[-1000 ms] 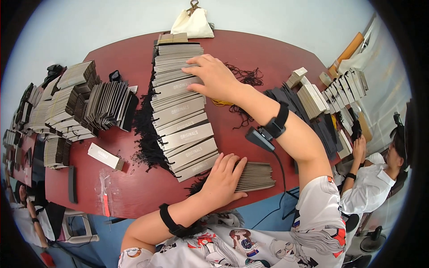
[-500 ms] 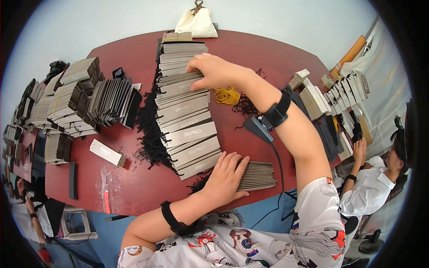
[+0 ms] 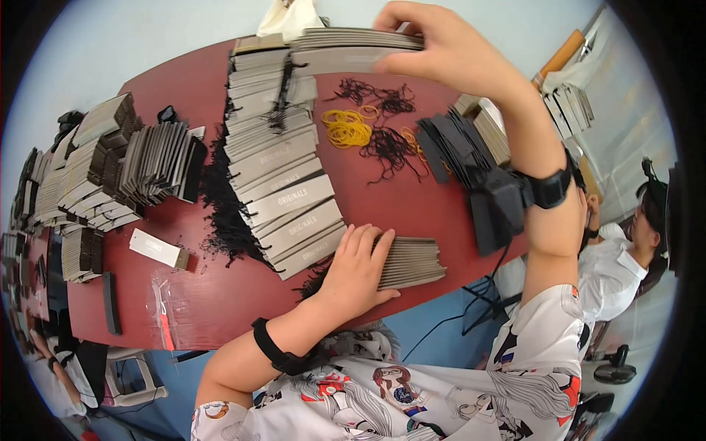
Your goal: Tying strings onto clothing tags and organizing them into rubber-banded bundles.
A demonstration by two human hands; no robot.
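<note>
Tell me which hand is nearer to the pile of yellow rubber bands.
The right. The right hand is raised just beyond the yellow rubber bands, gripping a bundle of grey cards. The left hand lies flat on a card stack at the table's near edge.

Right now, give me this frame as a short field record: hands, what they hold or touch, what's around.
left hand: flat on a fanned stack of grey tags at the near table edge
right hand: raised, gripping a bundle of grey tags at the far side
table: dark red, round
centre: long overlapping row of grey tags with black strings beside it
near right hand: yellow rubber bands, loose black cords
left side: stacked tag piles
</note>
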